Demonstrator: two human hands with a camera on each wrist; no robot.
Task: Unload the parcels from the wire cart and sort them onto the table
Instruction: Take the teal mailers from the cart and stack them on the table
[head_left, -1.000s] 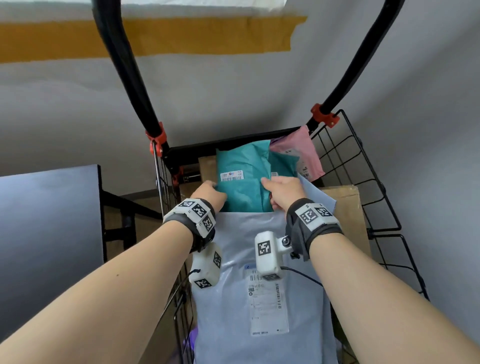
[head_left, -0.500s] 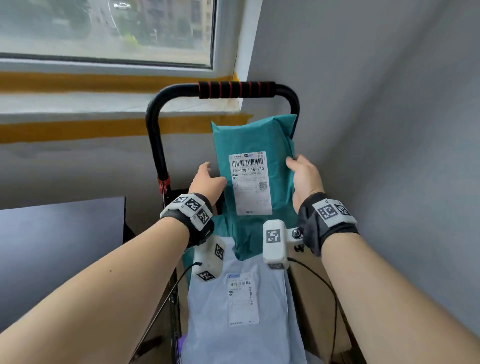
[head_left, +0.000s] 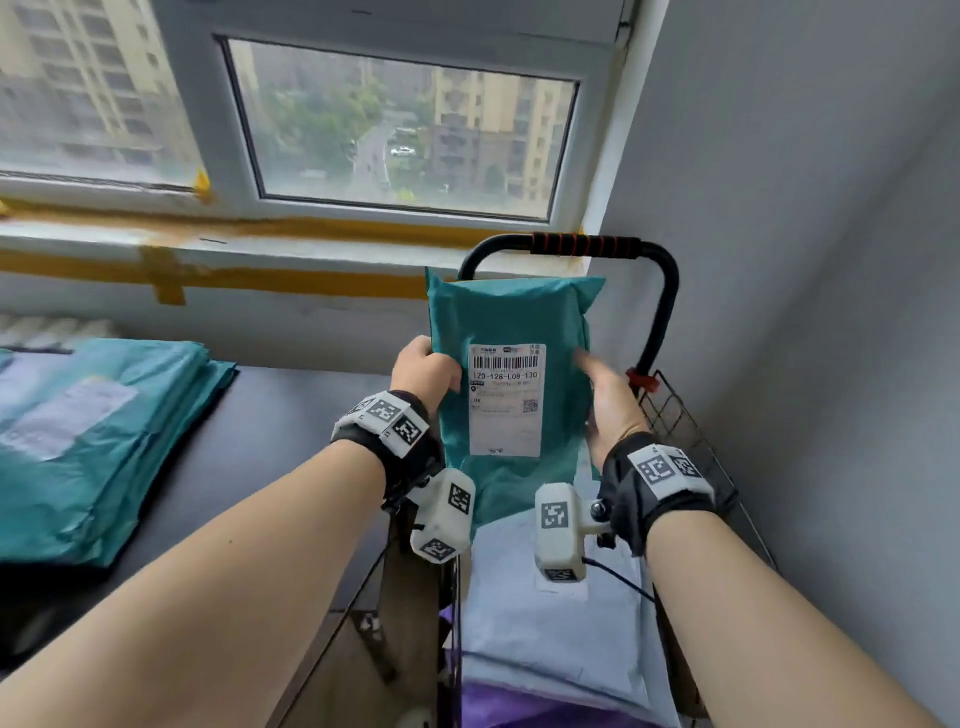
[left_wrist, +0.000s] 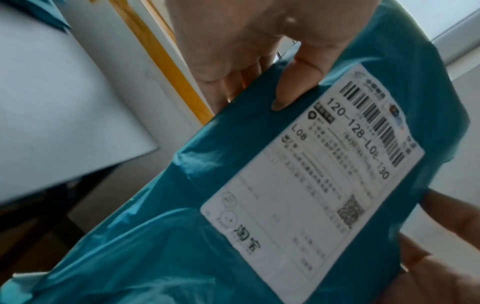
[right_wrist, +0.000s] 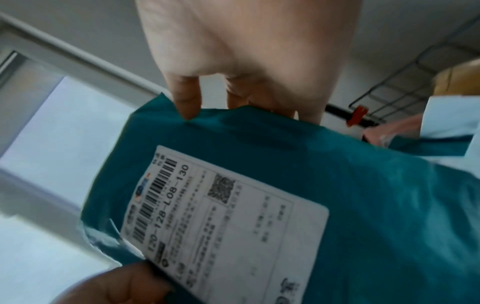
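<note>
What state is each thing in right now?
teal parcel: lifted upright, label facing the camera
left hand: grips parcel's left edge
right hand: pinches its right edge
wire cart: holds more parcels
teal stack: lying on table

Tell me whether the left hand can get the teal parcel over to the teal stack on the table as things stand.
Probably yes. The left hand grips the teal parcel, lifted above the wire cart. The teal stack on the table lies on that hand's side, nothing visible between.
</note>
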